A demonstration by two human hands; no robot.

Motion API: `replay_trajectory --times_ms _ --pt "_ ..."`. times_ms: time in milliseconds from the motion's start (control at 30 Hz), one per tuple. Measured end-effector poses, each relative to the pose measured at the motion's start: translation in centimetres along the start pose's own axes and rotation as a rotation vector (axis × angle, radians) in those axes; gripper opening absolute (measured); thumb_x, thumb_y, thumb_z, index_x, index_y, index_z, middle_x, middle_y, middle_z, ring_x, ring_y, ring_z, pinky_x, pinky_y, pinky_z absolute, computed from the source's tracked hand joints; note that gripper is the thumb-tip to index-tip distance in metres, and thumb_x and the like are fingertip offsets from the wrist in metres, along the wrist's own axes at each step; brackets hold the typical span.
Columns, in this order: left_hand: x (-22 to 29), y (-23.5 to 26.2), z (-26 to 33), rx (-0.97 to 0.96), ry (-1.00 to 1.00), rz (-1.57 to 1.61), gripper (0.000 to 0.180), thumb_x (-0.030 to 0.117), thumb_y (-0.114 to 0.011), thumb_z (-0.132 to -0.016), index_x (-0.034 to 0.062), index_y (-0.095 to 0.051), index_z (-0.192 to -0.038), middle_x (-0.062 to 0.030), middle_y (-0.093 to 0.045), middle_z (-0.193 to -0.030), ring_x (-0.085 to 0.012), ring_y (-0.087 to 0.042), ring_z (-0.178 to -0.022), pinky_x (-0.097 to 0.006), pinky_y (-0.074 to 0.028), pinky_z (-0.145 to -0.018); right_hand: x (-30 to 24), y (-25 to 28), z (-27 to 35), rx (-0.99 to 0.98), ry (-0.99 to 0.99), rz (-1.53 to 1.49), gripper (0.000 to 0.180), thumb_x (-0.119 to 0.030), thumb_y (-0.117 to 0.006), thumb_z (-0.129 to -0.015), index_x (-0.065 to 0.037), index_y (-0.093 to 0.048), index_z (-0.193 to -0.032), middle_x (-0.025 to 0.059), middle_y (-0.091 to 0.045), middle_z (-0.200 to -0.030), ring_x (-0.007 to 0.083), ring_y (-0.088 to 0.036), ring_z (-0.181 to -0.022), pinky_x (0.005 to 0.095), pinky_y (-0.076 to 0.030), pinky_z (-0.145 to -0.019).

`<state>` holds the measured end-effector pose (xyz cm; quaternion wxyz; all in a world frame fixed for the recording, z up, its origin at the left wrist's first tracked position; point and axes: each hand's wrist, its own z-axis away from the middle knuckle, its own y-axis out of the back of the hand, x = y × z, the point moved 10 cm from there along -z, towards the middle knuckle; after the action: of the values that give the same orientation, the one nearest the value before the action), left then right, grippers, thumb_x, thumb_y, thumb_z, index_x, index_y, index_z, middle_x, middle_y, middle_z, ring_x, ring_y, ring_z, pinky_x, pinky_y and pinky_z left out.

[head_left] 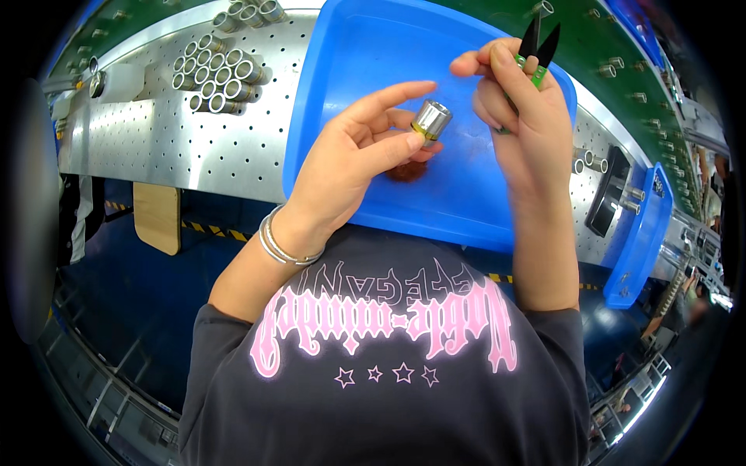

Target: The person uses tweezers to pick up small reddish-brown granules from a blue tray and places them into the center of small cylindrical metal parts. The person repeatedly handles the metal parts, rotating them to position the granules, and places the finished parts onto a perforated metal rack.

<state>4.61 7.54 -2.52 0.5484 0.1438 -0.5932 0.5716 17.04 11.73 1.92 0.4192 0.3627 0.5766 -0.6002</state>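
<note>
Small silver metal cylinder (431, 119) with a yellow band pinched between thumb and fingers (388, 97) of the left hand (350, 167), held above the blue tray (350, 62), black-bladed snips (536, 46) with green grip clasped in the right hand (528, 124), just beside the cylinder, perforated tabletop (155, 147) beneath.

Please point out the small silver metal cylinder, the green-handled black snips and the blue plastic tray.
small silver metal cylinder (431, 119), head view, its shiny side.
green-handled black snips (538, 46), head view, the black blades.
blue plastic tray (365, 54), head view, bare floor.
</note>
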Motion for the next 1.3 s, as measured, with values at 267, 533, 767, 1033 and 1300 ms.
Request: replay_trajectory --times_ms 267,533,767,1033,1300 --pt "0.2 0.4 -0.1 0.019 0.003 0.08 0.046 0.008 -0.056 -0.086 0.0039 -0.043 -0.129 -0.0133 -0.059 -0.108 -0.02 -0.06 -0.096 -0.029 -0.048 -0.086 -0.2 3.6 -0.3 0.11 0.053 -0.266 0.018 -0.017 -0.049 -0.092 -0.002 -0.058 -0.092 0.0154 -0.063 -0.094 0.0026 -0.026 -0.045 0.0189 -0.026 -0.047" --pt "0.3 1.0 -0.2 0.068 -0.043 0.067 0.042 0.008 -0.056 -0.085 0.0034 -0.046 -0.126 -0.0137 -0.059 -0.108 -0.0202 -0.06 -0.096 -0.029 -0.048 -0.085 -4.3 0.0 1.0 -0.271 0.263 -0.276 0.022 -0.018 -0.041 -0.095 -0.003 -0.057 -0.096 0.0134 -0.063 -0.09 0.0017 -0.024 -0.043 0.0184 -0.023 -0.046" --pt "0.2 1.0 -0.1 0.051 -0.07 -0.041 0.041 0.007 -0.057 -0.083 0.0024 -0.048 -0.123 -0.0108 -0.059 -0.106 -0.0202 -0.06 -0.095 -0.03 -0.047 -0.085 -6.3 -3.0 2.2 -0.422 0.278 -0.241 0.02 -0.017 -0.037 -0.097 -0.005 -0.051 -0.104 0.0078 -0.058 -0.089 0.0021 -0.021 -0.042 0.0185 -0.025 -0.051" --pt "0.4 1.9 -0.1 0.152 -0.062 0.05 0.039 0.009 -0.053 -0.088 0.0027 -0.046 -0.125 -0.0114 -0.058 -0.108 -0.0172 -0.059 -0.096 -0.026 -0.048 -0.085 -5.6 -1.2 0.6 -0.047 0.328 0.273 0.05 -0.04 -0.027 -0.097 0.001 -0.042 -0.121 0.0079 -0.056 -0.086 0.0031 -0.026 -0.049 0.0164 -0.021 -0.047" --pt "0.8 2.6 -0.2 0.197 -0.132 0.123 0.043 0.012 -0.053 -0.089 0.0022 -0.04 -0.129 -0.01 -0.058 -0.108 -0.0146 -0.058 -0.098 -0.025 -0.047 -0.087 -1.4 -2.4 2.8 -0.078 0.329 0.969 0.024 -0.013 -0.071 -0.074 -0.005 -0.064 -0.095 0.0087 -0.065 -0.083 0.0193 -0.063 -0.073 0.0255 -0.048 -0.063"
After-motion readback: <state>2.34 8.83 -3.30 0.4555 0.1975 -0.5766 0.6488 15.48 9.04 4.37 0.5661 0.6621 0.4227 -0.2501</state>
